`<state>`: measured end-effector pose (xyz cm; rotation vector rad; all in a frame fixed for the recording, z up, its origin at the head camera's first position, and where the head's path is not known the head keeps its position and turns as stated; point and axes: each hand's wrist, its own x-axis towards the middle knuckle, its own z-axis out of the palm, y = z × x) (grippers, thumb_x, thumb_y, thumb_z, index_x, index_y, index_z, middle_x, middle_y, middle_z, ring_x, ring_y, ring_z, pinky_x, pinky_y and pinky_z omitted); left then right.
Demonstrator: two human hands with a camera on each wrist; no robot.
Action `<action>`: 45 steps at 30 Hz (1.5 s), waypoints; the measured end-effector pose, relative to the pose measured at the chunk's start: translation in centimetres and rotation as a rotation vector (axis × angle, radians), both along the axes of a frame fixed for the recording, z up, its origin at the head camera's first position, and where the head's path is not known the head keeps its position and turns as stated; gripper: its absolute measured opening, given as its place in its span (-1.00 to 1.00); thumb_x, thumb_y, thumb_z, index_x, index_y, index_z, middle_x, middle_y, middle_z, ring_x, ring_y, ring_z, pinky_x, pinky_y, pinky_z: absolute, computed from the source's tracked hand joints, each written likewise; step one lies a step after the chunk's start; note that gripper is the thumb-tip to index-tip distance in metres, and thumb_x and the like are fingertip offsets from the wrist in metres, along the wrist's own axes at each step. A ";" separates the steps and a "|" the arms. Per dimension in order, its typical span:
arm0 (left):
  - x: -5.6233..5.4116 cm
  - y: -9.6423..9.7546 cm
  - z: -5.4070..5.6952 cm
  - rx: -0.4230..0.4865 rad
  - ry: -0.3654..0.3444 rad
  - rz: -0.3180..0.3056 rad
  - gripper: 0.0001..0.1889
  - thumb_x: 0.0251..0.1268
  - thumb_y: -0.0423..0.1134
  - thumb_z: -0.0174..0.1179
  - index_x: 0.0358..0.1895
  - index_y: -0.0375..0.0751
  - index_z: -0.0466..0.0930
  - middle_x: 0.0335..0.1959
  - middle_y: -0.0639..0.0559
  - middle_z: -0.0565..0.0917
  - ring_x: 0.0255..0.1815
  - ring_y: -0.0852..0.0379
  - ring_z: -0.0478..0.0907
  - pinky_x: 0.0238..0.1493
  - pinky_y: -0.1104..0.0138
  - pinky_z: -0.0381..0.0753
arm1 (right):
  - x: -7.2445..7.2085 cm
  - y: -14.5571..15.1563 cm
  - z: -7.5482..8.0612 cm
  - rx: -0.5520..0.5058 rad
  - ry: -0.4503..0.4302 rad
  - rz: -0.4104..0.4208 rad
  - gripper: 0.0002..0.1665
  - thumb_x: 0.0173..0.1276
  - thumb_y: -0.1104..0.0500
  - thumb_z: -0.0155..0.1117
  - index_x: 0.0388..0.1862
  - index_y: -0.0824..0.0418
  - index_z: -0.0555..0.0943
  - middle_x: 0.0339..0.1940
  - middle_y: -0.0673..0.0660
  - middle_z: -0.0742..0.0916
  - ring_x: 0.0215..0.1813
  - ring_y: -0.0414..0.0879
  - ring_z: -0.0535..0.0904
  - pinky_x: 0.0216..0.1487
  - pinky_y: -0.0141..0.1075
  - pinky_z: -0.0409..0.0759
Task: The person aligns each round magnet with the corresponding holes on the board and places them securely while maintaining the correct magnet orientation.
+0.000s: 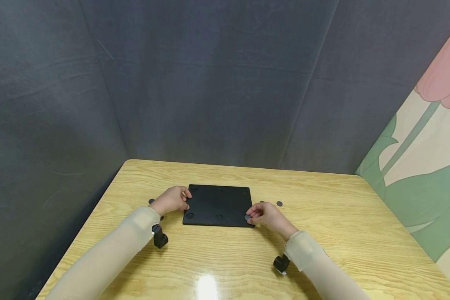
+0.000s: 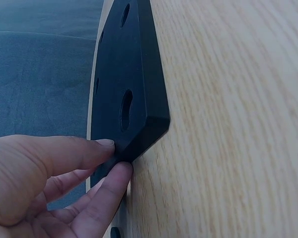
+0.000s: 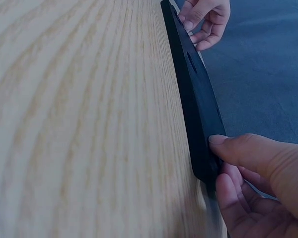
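Observation:
A thin black rectangular board (image 1: 219,205) with round recesses lies flat on the wooden table. At its left edge, my left hand (image 1: 173,199) pinches the board, thumb on the top face and forefinger against the side, as the left wrist view shows. My right hand (image 3: 268,178) grips the opposite edge near the front corner in the same way, thumb on top. Close by those right fingertips, a grey disc (image 1: 247,217) shows at the front right recess. One front recess (image 2: 126,110) appears as a dark oval in the left wrist view.
Small dark discs lie loose on the table (image 1: 217,258): one (image 1: 151,201) beside the left wrist, another (image 1: 279,203) right of the board, and one (image 1: 262,202) partly behind the right hand. A dark fabric partition (image 1: 210,83) stands behind the table.

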<state>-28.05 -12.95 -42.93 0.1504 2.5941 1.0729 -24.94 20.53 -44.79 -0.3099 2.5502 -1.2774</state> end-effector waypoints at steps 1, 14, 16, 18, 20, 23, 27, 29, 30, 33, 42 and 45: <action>0.0 0.0 0.0 0.002 -0.001 0.000 -0.69 0.11 -0.46 0.33 -0.05 -0.25 0.55 -0.35 -0.03 0.47 -0.46 0.12 0.46 -0.38 0.34 0.51 | 0.0 0.0 0.0 0.005 0.002 -0.001 -0.81 0.15 0.42 0.39 -0.23 0.35 0.64 -0.36 0.12 0.66 -0.31 -0.14 0.55 -0.28 -0.42 0.55; 0.2 0.0 0.1 0.031 -0.008 -0.004 -0.68 0.12 -0.48 0.32 -0.03 -0.27 0.54 -0.33 -0.05 0.48 -0.40 0.10 0.48 -0.35 0.31 0.56 | 0.1 0.0 0.2 0.020 0.002 0.004 -0.79 0.14 0.38 0.43 -0.22 0.34 0.63 -0.35 0.12 0.65 -0.31 -0.14 0.54 -0.27 -0.40 0.55; 0.2 0.0 0.1 0.029 -0.009 -0.006 -0.68 0.12 -0.48 0.32 -0.03 -0.27 0.53 -0.33 -0.05 0.47 -0.40 0.10 0.47 -0.35 0.32 0.56 | 0.1 0.0 0.2 0.017 0.002 0.007 -0.78 0.14 0.38 0.43 -0.22 0.35 0.63 -0.34 0.12 0.65 -0.31 -0.14 0.54 -0.28 -0.40 0.55; 0.2 0.0 0.1 0.028 -0.011 -0.003 -0.68 0.12 -0.47 0.32 -0.04 -0.27 0.54 -0.33 -0.04 0.47 -0.40 0.10 0.47 -0.35 0.32 0.55 | 0.1 0.0 0.2 0.015 0.001 0.010 -0.78 0.14 0.38 0.42 -0.22 0.35 0.63 -0.34 0.12 0.65 -0.31 -0.13 0.54 -0.28 -0.40 0.55; 0.3 0.0 0.2 0.028 -0.015 -0.004 -0.68 0.13 -0.47 0.32 -0.03 -0.27 0.54 -0.34 -0.04 0.47 -0.40 0.10 0.47 -0.34 0.32 0.55 | 0.1 0.0 0.2 0.015 0.001 0.013 -0.78 0.15 0.39 0.42 -0.21 0.35 0.63 -0.34 0.12 0.65 -0.31 -0.14 0.55 -0.28 -0.40 0.55; 0.3 0.0 0.2 0.027 -0.017 -0.008 -0.69 0.13 -0.47 0.31 -0.04 -0.27 0.54 -0.35 -0.03 0.46 -0.41 0.10 0.47 -0.35 0.31 0.55 | 0.1 0.0 0.2 0.011 -0.003 0.015 -0.79 0.16 0.40 0.40 -0.21 0.36 0.63 -0.35 0.13 0.65 -0.31 -0.14 0.55 -0.28 -0.40 0.55; 0.3 0.0 0.2 0.029 -0.019 -0.009 -0.68 0.12 -0.47 0.32 -0.04 -0.27 0.54 -0.35 -0.04 0.46 -0.43 0.10 0.46 -0.35 0.31 0.54 | 0.1 0.1 0.1 0.002 -0.005 0.018 -0.80 0.16 0.41 0.39 -0.21 0.37 0.62 -0.35 0.13 0.65 -0.31 -0.14 0.55 -0.29 -0.40 0.56; 0.3 0.0 0.1 0.031 -0.021 -0.004 -0.68 0.12 -0.47 0.32 -0.04 -0.26 0.54 -0.35 -0.03 0.46 -0.43 0.10 0.46 -0.36 0.31 0.53 | 0.1 0.1 0.1 0.002 -0.004 0.017 -0.80 0.16 0.41 0.39 -0.21 0.37 0.62 -0.36 0.13 0.65 -0.31 -0.14 0.55 -0.29 -0.40 0.55; 0.2 0.0 0.1 0.031 -0.021 -0.003 -0.68 0.12 -0.47 0.32 -0.04 -0.26 0.54 -0.35 -0.03 0.46 -0.43 0.10 0.46 -0.36 0.32 0.52 | 0.2 0.1 0.1 0.002 -0.004 0.017 -0.80 0.16 0.41 0.39 -0.21 0.37 0.62 -0.36 0.13 0.65 -0.31 -0.14 0.55 -0.29 -0.40 0.55; 0.2 0.0 0.1 0.024 -0.012 -0.005 -0.68 0.11 -0.47 0.32 -0.04 -0.26 0.54 -0.35 -0.03 0.46 -0.43 0.10 0.46 -0.37 0.33 0.52 | 0.2 0.1 0.1 0.007 -0.003 0.012 -0.80 0.16 0.41 0.39 -0.22 0.36 0.63 -0.36 0.13 0.65 -0.31 -0.14 0.55 -0.30 -0.42 0.55; 0.1 0.0 0.2 0.017 -0.006 -0.008 -0.68 0.12 -0.46 0.32 -0.03 -0.26 0.54 -0.35 -0.03 0.47 -0.43 0.11 0.47 -0.37 0.33 0.53 | 0.2 0.0 0.3 -0.006 -0.022 0.001 -0.80 0.17 0.42 0.38 -0.20 0.37 0.62 -0.34 0.14 0.65 -0.30 -0.13 0.55 -0.29 -0.40 0.55; 0.1 0.0 0.2 0.015 -0.003 -0.011 -0.67 0.12 -0.46 0.32 -0.03 -0.26 0.54 -0.35 -0.03 0.47 -0.44 0.11 0.46 -0.37 0.33 0.52 | 0.1 0.0 0.3 -0.011 -0.026 0.001 -0.80 0.17 0.43 0.37 -0.20 0.37 0.62 -0.34 0.14 0.64 -0.30 -0.13 0.55 -0.29 -0.40 0.55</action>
